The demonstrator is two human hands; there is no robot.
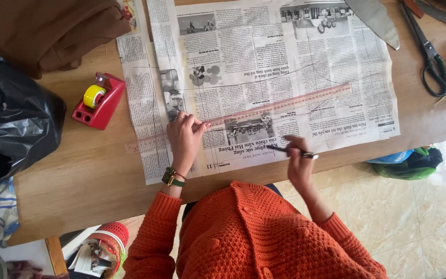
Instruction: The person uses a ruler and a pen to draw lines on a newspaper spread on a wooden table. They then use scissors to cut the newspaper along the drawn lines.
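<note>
A spread newspaper (264, 67) with thin drawn lines lies on the wooden table (89, 170). A long clear ruler with red markings (285, 103) lies slanted across it. My left hand (184, 137), with a watch on its wrist, presses fingertips down on the ruler's left part. My right hand (298, 163) hovers near the paper's near edge and holds a dark pen (295, 151) pointing left. Orange knitted sleeves cover both arms.
A red tape dispenser with a yellow roll (99, 101) stands left of the paper. Scissors (432, 57) lie at the far right. A black plastic bag (11, 119) and brown cloth (47, 28) fill the left. A green bag (409, 163) sits on the tiled floor.
</note>
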